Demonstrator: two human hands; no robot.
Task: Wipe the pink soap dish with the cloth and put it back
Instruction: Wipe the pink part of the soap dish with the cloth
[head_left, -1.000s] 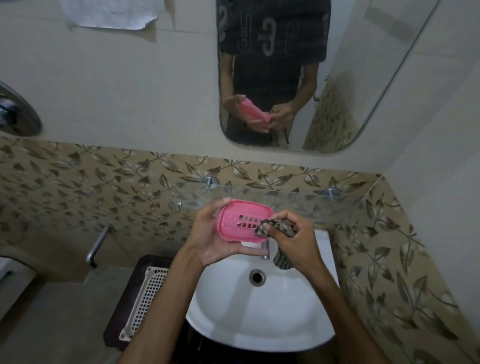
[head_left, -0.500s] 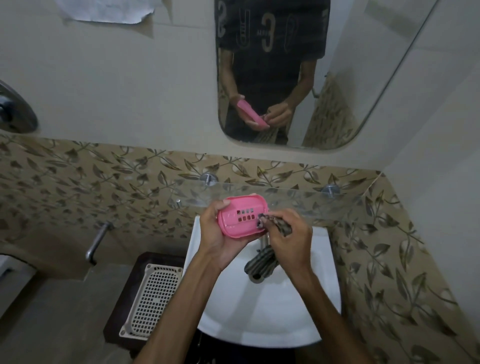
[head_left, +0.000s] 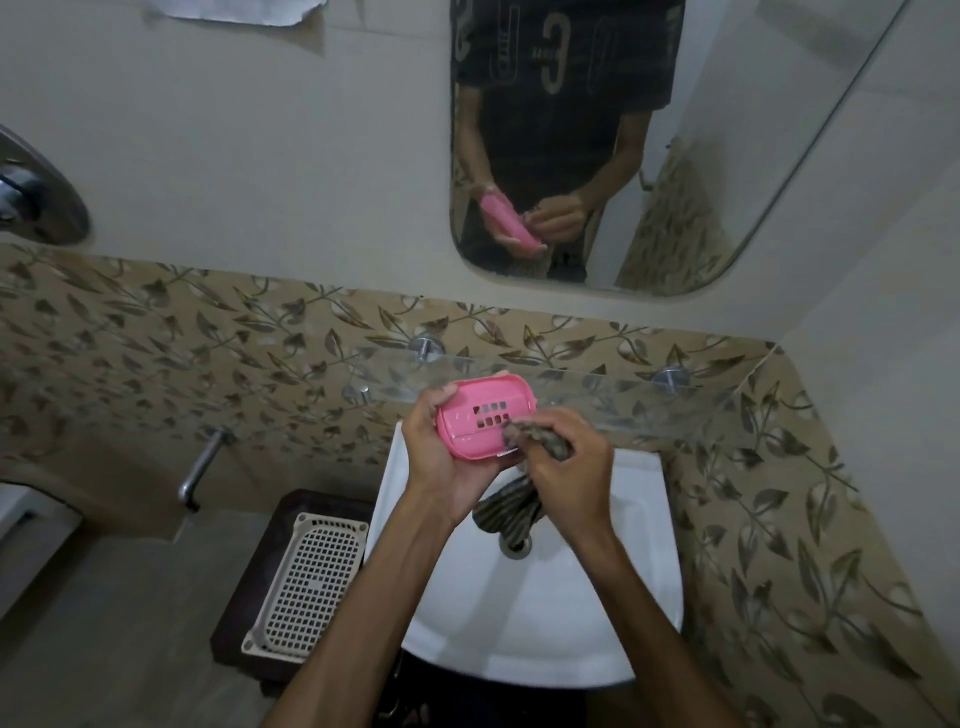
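The pink soap dish (head_left: 475, 415) is held above the white washbasin (head_left: 545, 613), its slotted inside turned towards me. My left hand (head_left: 441, 462) cups it from below and from the left. My right hand (head_left: 569, 467) pinches a dark striped cloth (head_left: 540, 441) and presses a bunched corner against the dish's right inner edge, beside the slots. The rest of the cloth hangs under my hands over the drain.
A glass shelf (head_left: 649, 400) on two metal pegs runs along the leaf-patterned tiles just behind the dish. A mirror (head_left: 727, 130) hangs above. A wall tap (head_left: 200, 467) and a white perforated basket (head_left: 311, 582) on a dark stool stand left of the basin.
The dish has tilted more upright and risen slightly towards the shelf. The cloth corner in my right hand has slid along the dish's right side, and the cloth's tail now hangs lower.
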